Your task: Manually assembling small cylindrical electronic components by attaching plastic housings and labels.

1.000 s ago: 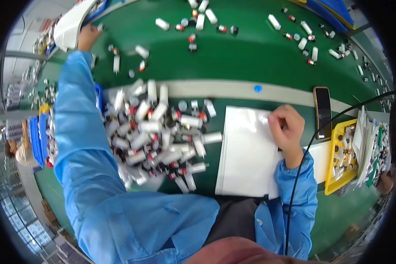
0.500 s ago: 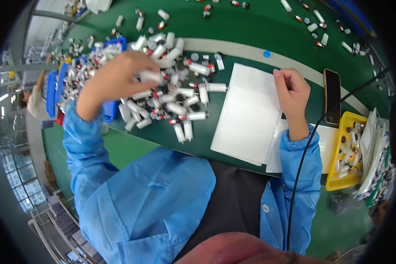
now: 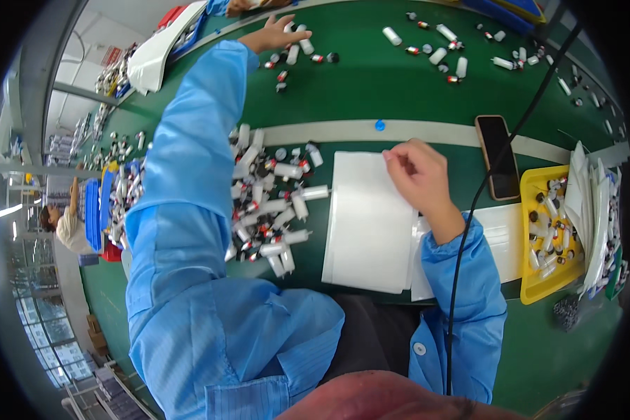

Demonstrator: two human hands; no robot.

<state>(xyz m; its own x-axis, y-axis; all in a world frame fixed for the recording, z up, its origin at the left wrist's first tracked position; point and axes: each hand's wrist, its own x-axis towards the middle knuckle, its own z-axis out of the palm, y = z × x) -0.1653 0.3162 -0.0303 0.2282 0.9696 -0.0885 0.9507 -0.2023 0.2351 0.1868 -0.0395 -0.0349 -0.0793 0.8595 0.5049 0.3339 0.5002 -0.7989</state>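
My left hand (image 3: 276, 36) reaches out over the far part of the green surface with its fingers apart. Beneath and beside them lie white cylinders (image 3: 293, 54) and small red-and-black parts. A large heap of similar white cylinders (image 3: 269, 206) sits on the near table, partly hidden by my left sleeve. My right hand (image 3: 423, 176) rests with curled fingers on the top right part of a flat stack of white plastic bags or sheets (image 3: 367, 231). Whether anything is inside those curled fingers is hidden.
A phone (image 3: 498, 157) lies right of my right hand, with a black cable (image 3: 486, 189) crossing in front. Beyond it stands a yellow bin (image 3: 542, 283) of small parts. More cylinders (image 3: 446, 33) lie scattered at far right. A blue knob (image 3: 379, 125) sits on the pale strip.
My left hand has left the near heap and stretched far forward to the loose parts. The whole view has shifted. My right hand stays curled on the white stack.
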